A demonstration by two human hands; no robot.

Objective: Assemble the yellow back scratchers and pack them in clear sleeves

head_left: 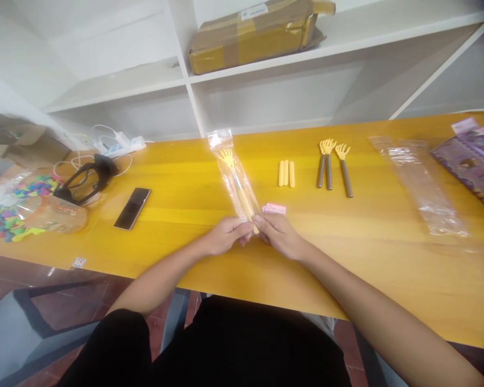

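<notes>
The scratcher [244, 196] has a yellow claw head, a metal shaft and a yellow handle, and lies slanted inside a clear bag [221, 141] above the counter [177, 193]. The left hand [228, 235] and right hand [280, 234] have their fingers closed on the bag's near end, around the handle. A pink tag [275, 208] sits against the right hand, partly covered. Beyond lie three yellow sticks [286, 173], three dark-shafted claws [329, 169] and flat clear bags [425, 188]; a phone [132, 208] lies left.
</notes>
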